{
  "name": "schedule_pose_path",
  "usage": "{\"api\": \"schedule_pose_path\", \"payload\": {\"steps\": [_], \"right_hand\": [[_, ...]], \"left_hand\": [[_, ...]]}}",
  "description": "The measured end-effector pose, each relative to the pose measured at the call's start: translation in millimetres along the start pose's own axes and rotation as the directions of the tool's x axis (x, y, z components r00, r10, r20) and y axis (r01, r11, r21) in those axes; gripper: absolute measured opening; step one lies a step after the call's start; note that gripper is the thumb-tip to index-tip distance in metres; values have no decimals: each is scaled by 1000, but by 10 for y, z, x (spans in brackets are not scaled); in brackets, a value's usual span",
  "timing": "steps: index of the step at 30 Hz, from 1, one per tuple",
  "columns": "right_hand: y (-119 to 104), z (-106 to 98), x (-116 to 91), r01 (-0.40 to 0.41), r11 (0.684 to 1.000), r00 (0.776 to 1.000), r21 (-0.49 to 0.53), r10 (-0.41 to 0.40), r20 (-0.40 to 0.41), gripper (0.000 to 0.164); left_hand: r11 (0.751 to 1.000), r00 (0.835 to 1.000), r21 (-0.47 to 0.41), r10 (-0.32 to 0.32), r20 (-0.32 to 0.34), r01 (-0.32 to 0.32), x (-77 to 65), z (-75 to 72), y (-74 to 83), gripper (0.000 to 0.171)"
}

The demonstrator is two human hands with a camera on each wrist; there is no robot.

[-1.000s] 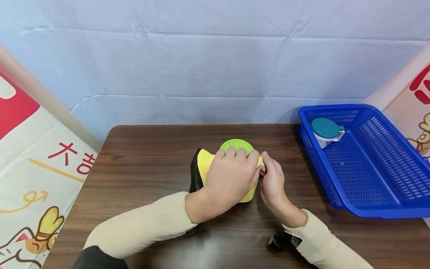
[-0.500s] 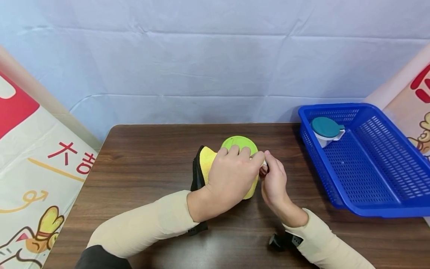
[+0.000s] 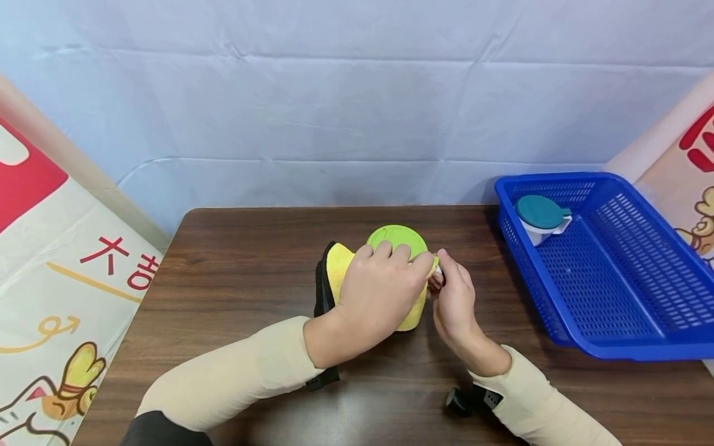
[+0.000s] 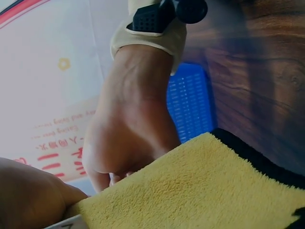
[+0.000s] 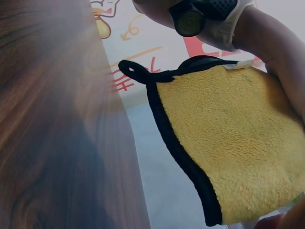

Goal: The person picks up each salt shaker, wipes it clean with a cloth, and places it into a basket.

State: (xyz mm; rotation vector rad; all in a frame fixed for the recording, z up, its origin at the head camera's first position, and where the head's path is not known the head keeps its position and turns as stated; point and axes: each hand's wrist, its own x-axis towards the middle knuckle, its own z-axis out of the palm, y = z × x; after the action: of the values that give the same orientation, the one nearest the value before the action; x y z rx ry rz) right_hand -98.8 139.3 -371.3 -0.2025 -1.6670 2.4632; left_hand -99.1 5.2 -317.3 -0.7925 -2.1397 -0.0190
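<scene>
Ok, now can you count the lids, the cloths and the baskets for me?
Lids: 2, a green lid and a teal lid
Cloths: 1, a yellow cloth edged in black
Baskets: 1, a blue basket
Total: 4

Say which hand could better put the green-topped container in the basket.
Probably the right: the right hand is beside the container, nearer the blue basket; the left hand holds the yellow cloth.

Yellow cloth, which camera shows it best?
Right wrist view: it shows a broad stretch of the yellow cloth, with black trim and loop. The left wrist view cuts it off below; in the head view, the left hand covers much of it.
</scene>
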Motion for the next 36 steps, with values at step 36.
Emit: {"api": "schedule_pose_path", "payload": {"steps": [36], "right_hand": [[-53, -106, 4, 11, 998, 995, 65, -17, 96, 47]], "left_hand": [[948, 934, -140, 243, -263, -286, -267, 122, -389, 35]]}}
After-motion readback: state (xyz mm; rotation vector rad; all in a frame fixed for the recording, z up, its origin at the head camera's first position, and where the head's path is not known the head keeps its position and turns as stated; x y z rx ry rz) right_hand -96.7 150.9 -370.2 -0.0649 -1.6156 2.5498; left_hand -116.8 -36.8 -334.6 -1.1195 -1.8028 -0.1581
